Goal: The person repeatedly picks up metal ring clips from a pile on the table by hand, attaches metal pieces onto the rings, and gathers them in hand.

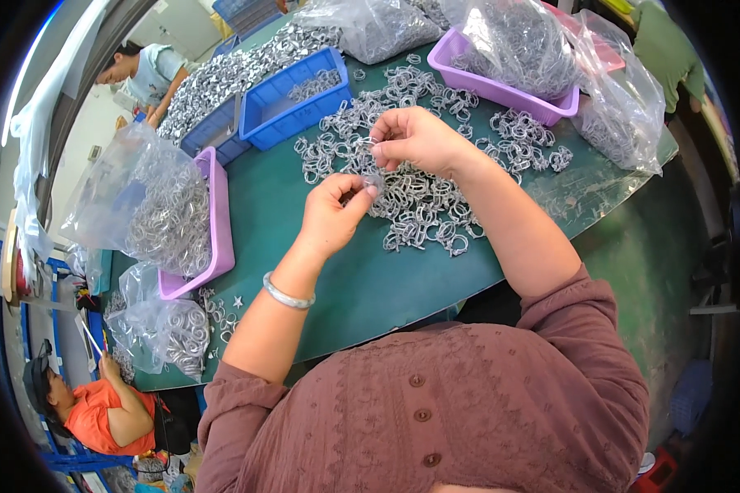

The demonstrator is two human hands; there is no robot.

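Over a loose pile of small silver-grey metal ring pieces [423, 201], my two hands are close together. My left hand [330, 215], with a pale bangle on its wrist, is closed, thumb and forefinger pinching a small ring-shaped metal piece [372, 181]. My right hand [419, 141] is just above and to the right, also in a pinch. A small light-coloured piece [364, 141] shows at its fingertips; its exact shape is too small to tell. The pieces in the two hands look apart.
On the green table [337, 287] stand a blue bin [292, 123], a purple tray [218, 222] at left and another purple tray [510, 94] at far right, with bags of metal pieces. A grey heap [247, 66] lies beyond. Two people sit at the left; another stands far right.
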